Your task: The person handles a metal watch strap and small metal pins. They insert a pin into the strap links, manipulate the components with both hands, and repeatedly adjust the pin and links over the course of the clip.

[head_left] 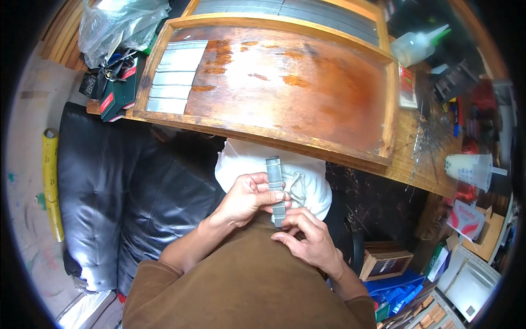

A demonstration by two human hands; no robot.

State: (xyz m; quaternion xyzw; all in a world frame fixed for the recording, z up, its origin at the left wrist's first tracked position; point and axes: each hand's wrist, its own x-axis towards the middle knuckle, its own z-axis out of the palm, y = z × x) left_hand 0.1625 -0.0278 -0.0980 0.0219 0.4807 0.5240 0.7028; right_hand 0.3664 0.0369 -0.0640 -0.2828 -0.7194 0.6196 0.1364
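A narrow grey metallic strip (274, 174), crossed by several lines into short segments, stands lengthwise in front of my torso. My left hand (246, 200) pinches its middle, with the thumb lying across it. My right hand (309, 238) is curled at the strip's lower end, index fingertip against it and thumb just below; the inner fingers are partly hidden. Under and beyond the strip, a white cloth (244, 159) covers my lap. Farther off, a wooden-framed tray (334, 82) holds a row of similar silvery strips (178, 74) along its left side.
A second framed tray (334, 19) lies behind the first. At left are dark boxes (118, 96), a plastic bag (118, 27) and a black padded seat (159, 208). A squeeze bottle (411, 48), thin wires (430, 134) and a cup (468, 169) sit at right.
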